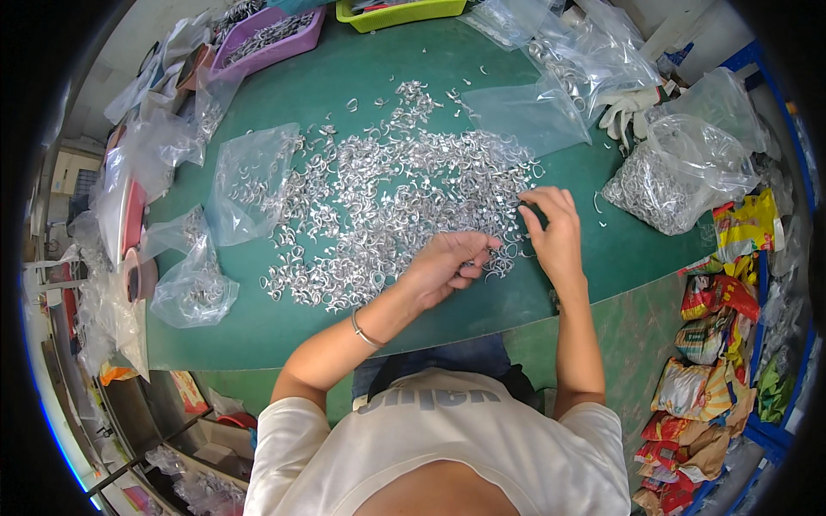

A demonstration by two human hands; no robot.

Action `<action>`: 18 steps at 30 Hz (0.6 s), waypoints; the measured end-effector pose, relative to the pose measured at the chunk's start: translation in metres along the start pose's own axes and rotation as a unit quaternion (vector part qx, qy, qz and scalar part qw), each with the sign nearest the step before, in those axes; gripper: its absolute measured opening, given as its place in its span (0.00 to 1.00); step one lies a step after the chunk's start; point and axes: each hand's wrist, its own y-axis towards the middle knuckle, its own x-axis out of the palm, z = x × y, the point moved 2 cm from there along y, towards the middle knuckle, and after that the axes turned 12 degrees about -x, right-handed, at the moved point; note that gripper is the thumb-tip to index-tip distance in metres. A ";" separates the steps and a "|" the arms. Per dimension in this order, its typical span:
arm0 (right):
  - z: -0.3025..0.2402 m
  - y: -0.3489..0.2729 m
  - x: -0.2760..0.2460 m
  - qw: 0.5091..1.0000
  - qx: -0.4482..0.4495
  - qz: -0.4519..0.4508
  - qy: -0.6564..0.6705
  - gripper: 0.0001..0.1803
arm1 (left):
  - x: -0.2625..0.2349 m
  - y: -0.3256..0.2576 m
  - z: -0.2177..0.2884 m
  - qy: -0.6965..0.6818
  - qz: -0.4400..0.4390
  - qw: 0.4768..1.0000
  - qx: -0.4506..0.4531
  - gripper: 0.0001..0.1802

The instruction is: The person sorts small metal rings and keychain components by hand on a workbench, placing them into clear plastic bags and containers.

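Observation:
Many small, shiny silver metal pieces, ring-like and curved, lie spread in a loose heap on the green tabletop. At the heap's near right edge, my left hand is closed with its fingers curled; what lies in them is too small to make out. A metal bangle circles that wrist. Just right of the heap is my right hand, its fingers bent toward the left. A gap shows between its thumb and fingertips, and I see nothing held there.
Clear plastic bags lie left and far right of the heap. A full bag of metal pieces and a white glove sit at right. Purple and yellow-green trays stand at the back. Colourful packets line the right side.

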 end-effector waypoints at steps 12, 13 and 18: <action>0.028 -0.013 0.003 0.918 0.241 0.031 0.314 0.08 | -0.024 0.035 0.072 0.528 0.394 0.688 0.305 0.11; 0.027 -0.012 0.002 0.891 0.262 0.035 0.368 0.08 | -0.024 0.037 0.071 0.539 0.397 0.677 0.306 0.11; 0.037 -0.013 0.001 0.830 0.303 0.053 0.465 0.07 | -0.030 0.032 0.081 0.435 0.321 0.800 0.262 0.06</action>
